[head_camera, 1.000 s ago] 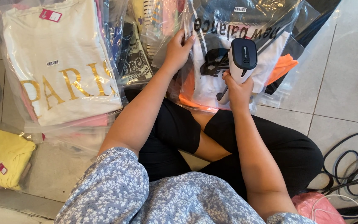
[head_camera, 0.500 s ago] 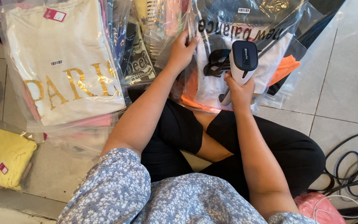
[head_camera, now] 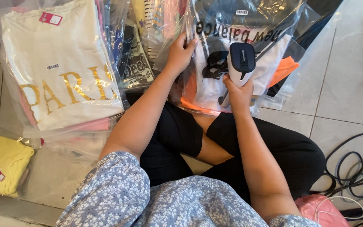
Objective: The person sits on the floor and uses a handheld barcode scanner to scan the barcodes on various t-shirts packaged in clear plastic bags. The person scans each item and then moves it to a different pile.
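I sit cross-legged on a tiled floor. My right hand grips a black and white handheld barcode scanner, its head pointing away from me over a clear plastic bag that holds a folded white garment with black lettering. My left hand pinches the left edge of that bag. A barcode sticker sits near the bag's far end, beyond the scanner. An orange garment lies bagged under it.
A stack of bagged shirts, topped by a white one with gold lettering, lies to my left. A yellow bagged garment is at the near left. Black cables coil on the tiles at right, by a pink cloth.
My left hand has slid a little left along the bag's edge. The scanner in my right hand has stayed over the white garment's bag.
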